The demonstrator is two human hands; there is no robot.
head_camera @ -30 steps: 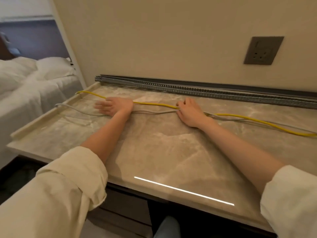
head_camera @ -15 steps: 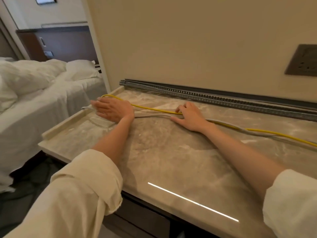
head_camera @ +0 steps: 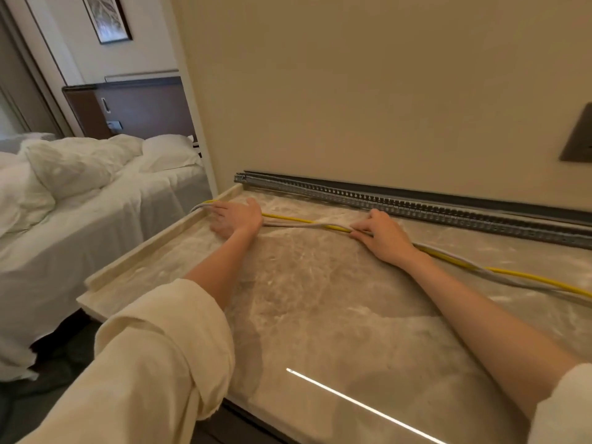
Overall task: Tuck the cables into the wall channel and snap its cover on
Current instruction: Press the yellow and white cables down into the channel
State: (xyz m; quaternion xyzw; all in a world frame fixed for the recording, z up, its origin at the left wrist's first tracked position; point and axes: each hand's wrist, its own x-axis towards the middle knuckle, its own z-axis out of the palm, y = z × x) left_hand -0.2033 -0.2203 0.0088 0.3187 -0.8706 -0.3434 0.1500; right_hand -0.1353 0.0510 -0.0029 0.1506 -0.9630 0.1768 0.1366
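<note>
A yellow cable point(head_camera: 301, 220) and a grey cable point(head_camera: 290, 224) lie side by side along the marble counter point(head_camera: 320, 299), in front of the wall. My left hand point(head_camera: 237, 216) rests flat, palm down, on both cables near the counter's left rim. My right hand point(head_camera: 382, 235) has its fingers curled around the pair further right. The cables run on under my right forearm toward the right edge. The grey slotted wall channel point(head_camera: 416, 205) stands open along the wall base, apart from the cables. A dark strip point(head_camera: 416, 191) lies behind it against the wall.
A raised lip point(head_camera: 153, 248) borders the counter's left side. Beyond it stands a bed point(head_camera: 80, 200) with white sheets. A dark wall socket point(head_camera: 579, 136) sits at the right, above the channel. A light streak reflects near the counter's front edge.
My left hand has slid left to the counter's rim. The two cables now lie straighter and closer together between my hands. The view has turned left, toward the bed.
</note>
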